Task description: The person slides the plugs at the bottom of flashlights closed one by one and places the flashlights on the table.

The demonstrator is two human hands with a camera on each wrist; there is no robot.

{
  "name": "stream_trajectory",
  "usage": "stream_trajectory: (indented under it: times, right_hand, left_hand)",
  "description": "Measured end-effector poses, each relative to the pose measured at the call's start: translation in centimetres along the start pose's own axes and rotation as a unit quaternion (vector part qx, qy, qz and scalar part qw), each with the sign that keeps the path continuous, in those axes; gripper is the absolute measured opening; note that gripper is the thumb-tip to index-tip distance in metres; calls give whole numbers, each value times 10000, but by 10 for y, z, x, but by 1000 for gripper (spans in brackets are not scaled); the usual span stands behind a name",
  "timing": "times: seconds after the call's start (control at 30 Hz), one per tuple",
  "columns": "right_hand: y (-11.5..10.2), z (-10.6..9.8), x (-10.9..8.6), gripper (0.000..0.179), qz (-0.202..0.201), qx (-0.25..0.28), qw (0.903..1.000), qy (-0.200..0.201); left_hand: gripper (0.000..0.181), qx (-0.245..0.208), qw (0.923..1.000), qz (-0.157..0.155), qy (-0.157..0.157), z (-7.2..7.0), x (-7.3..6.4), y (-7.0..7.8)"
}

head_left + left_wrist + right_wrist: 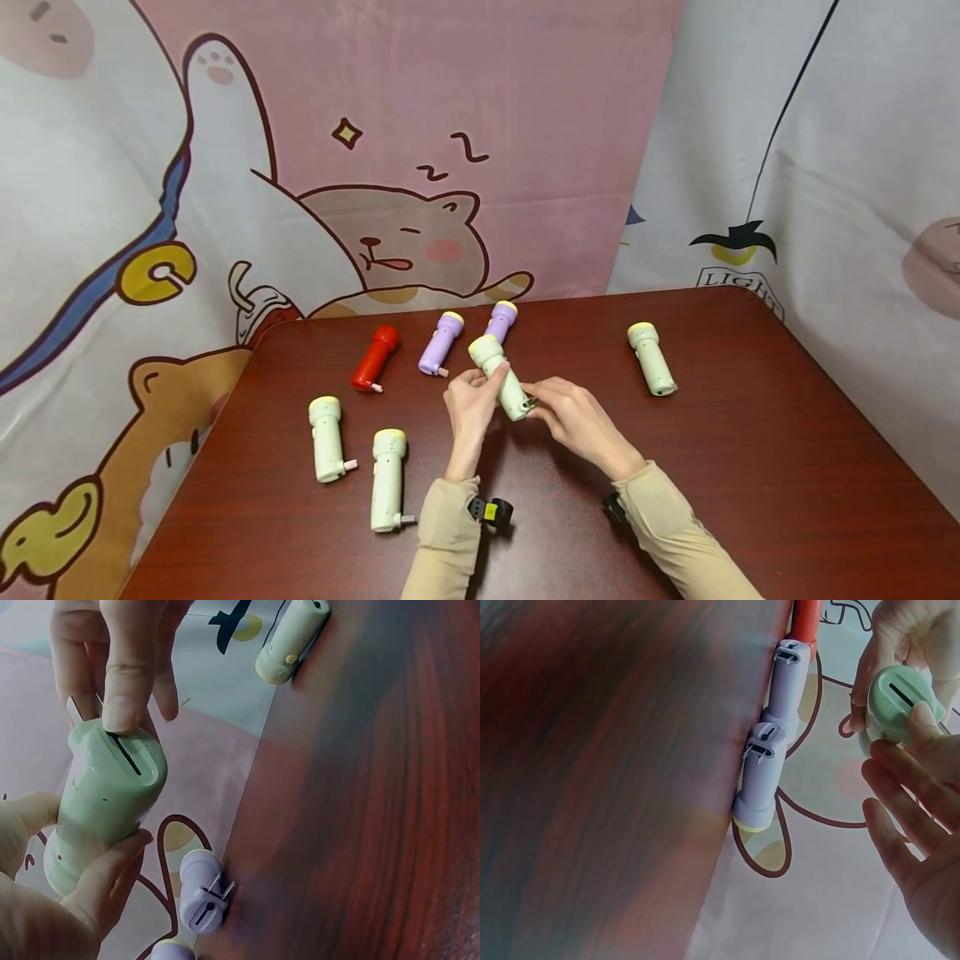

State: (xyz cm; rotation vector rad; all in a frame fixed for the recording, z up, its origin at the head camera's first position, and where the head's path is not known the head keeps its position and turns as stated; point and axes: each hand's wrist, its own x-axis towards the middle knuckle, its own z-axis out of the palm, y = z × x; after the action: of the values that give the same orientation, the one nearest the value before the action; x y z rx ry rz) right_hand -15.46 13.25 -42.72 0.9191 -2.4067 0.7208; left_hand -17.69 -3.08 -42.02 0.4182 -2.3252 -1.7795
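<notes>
My left hand (469, 408) grips a pale green flashlight (507, 388) by its barrel, raised above the table with its cream-rimmed head tilted up and away. At its tail end, my right hand (576, 418) pinches the edge between thumb and index finger, the other fingers loosely extended. Two flat metal prongs (75, 712) stick out of the tail beside the thumb in the left wrist view. A dark slot (901, 694) crosses the rounded tail cap in the right wrist view. Behind the held flashlight lies a purple flashlight (502, 320), partly covered by it.
On the dark wooden table (750, 467) lie another purple flashlight (441, 343), a red one (377, 358), and pale green ones at left (327, 440), front left (387, 482) and right (652, 360). Most show side prongs at the tail. A cartoon-printed cloth (555, 150) hangs behind.
</notes>
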Motion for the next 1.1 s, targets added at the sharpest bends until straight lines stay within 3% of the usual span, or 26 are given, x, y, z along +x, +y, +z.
stream_trajectory:
  times: [1.1]
  right_hand:
    - [-6, -4, 2, 33, 100, -238, 9996, 87]
  left_hand:
    - [42, 119, 9998, 10, 162, 3, -5, 3]
